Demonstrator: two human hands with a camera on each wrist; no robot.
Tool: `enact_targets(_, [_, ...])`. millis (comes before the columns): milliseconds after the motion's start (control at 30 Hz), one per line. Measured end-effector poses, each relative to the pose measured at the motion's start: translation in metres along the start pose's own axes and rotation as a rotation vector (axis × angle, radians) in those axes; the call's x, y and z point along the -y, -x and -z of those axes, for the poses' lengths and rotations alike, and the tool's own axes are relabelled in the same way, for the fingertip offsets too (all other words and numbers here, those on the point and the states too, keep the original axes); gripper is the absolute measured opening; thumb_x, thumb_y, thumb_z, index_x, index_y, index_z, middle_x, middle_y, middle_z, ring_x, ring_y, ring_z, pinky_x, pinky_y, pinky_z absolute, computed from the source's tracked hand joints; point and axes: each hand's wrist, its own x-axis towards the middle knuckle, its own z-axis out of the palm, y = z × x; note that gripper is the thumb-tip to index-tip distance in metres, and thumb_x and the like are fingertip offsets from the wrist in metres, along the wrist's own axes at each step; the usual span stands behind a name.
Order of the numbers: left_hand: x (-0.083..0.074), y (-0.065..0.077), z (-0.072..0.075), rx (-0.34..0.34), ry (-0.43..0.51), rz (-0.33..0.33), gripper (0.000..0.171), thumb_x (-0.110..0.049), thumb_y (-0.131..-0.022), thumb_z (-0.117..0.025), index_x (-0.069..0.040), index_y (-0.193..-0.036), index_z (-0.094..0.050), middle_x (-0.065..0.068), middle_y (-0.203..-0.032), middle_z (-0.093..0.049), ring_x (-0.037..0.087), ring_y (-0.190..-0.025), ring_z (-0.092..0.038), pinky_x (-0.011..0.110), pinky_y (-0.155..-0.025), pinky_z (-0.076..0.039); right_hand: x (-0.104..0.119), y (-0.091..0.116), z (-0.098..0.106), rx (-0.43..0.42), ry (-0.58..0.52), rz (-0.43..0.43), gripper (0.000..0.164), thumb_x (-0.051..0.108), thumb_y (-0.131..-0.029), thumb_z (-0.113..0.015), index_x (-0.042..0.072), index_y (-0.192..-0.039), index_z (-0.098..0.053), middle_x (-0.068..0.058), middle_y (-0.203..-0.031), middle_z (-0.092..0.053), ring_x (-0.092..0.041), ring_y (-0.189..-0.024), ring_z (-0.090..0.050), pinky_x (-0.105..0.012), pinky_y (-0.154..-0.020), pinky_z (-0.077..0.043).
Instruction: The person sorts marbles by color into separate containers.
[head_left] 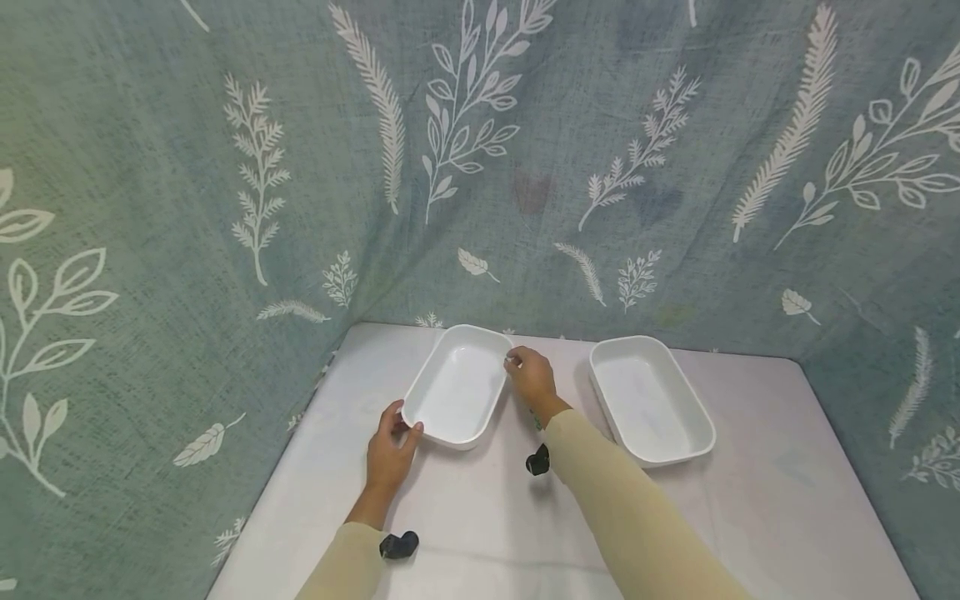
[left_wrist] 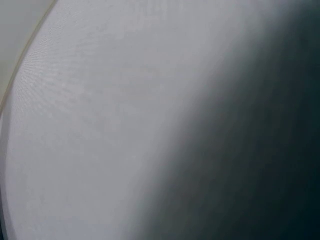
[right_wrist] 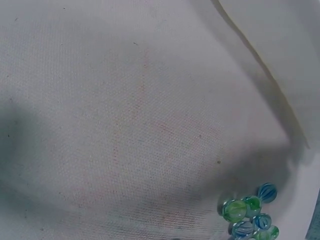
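Observation:
A white rectangular dish (head_left: 459, 385) with rounded corners sits at the back left of the table. My left hand (head_left: 390, 457) grips its near left corner, thumb at the near rim and fingers round the side. At the far right rim, my right hand (head_left: 531, 377) has its fingers curled and fingertips on the edge. Several green and blue glass marbles (right_wrist: 247, 212) lie close together in the right wrist view. Only a bit of the marbles (head_left: 537, 421) shows in the head view, beside my right wrist. Neither wrist view shows the fingers.
A second white dish (head_left: 651, 400) stands to the right, past my right forearm. The table (head_left: 465, 508) has a pale cloth. Behind and at both sides hangs a green leaf-patterned curtain (head_left: 300, 167). Black wrist cameras (head_left: 399, 545) sit on both wrists.

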Motion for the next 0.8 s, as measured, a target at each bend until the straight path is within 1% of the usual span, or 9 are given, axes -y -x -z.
enact_targets(233, [-0.002, 0.003, -0.003, -0.001, 0.006, -0.014, 0.058, -0.034, -0.092, -0.067, -0.022, -0.143, -0.040, 0.010, -0.123, -0.062, 0.027, -0.112, -0.057, 0.053, -0.102, -0.034, -0.001, 0.007, 0.006, -0.008, -0.004, -0.018, 0.028, 0.025, -0.098, -0.060, 0.011, -0.122, -0.064, -0.003, -0.107, -0.064, -0.021, -0.099, -0.059, -0.039, -0.085, -0.048])
enact_targets(367, [-0.002, 0.001, -0.004, -0.004, 0.005, -0.029, 0.058, -0.033, -0.092, -0.067, -0.021, -0.143, -0.041, 0.012, -0.122, -0.063, 0.029, -0.111, -0.058, 0.053, -0.100, -0.036, -0.006, 0.008, 0.013, -0.014, -0.026, -0.001, 0.028, 0.024, -0.099, -0.058, 0.011, -0.123, -0.063, -0.002, -0.106, -0.064, -0.020, -0.098, -0.059, -0.039, -0.084, -0.048])
enact_targets(467, [0.000, -0.001, -0.005, -0.004, -0.007, -0.023, 0.058, -0.033, -0.093, -0.067, -0.022, -0.143, -0.040, 0.011, -0.121, -0.063, 0.027, -0.109, -0.058, 0.051, -0.101, -0.036, -0.013, 0.009, 0.018, -0.008, -0.031, 0.011, 0.028, 0.025, -0.099, -0.058, 0.013, -0.124, -0.063, -0.001, -0.104, -0.064, -0.019, -0.096, -0.059, -0.039, -0.082, -0.049])
enact_targets(600, [0.004, -0.002, -0.005, -0.016, 0.003, -0.015, 0.057, -0.031, -0.092, -0.068, -0.024, -0.142, -0.041, 0.011, -0.120, -0.063, 0.026, -0.109, -0.058, 0.050, -0.102, -0.035, -0.024, 0.012, 0.029, -0.003, 0.000, 0.004, 0.027, 0.024, -0.098, -0.060, 0.013, -0.122, -0.063, -0.001, -0.105, -0.064, -0.019, -0.094, -0.059, -0.039, -0.082, -0.049])
enact_targets(800, [0.007, -0.005, -0.004, -0.021, -0.014, -0.014, 0.058, -0.033, -0.092, -0.067, -0.022, -0.143, -0.041, 0.011, -0.120, -0.063, 0.026, -0.109, -0.058, 0.050, -0.101, -0.035, -0.040, 0.021, 0.047, -0.002, 0.023, 0.005, 0.025, 0.022, -0.098, -0.060, 0.011, -0.121, -0.063, -0.002, -0.107, -0.064, -0.020, -0.094, -0.059, -0.040, -0.084, -0.049])
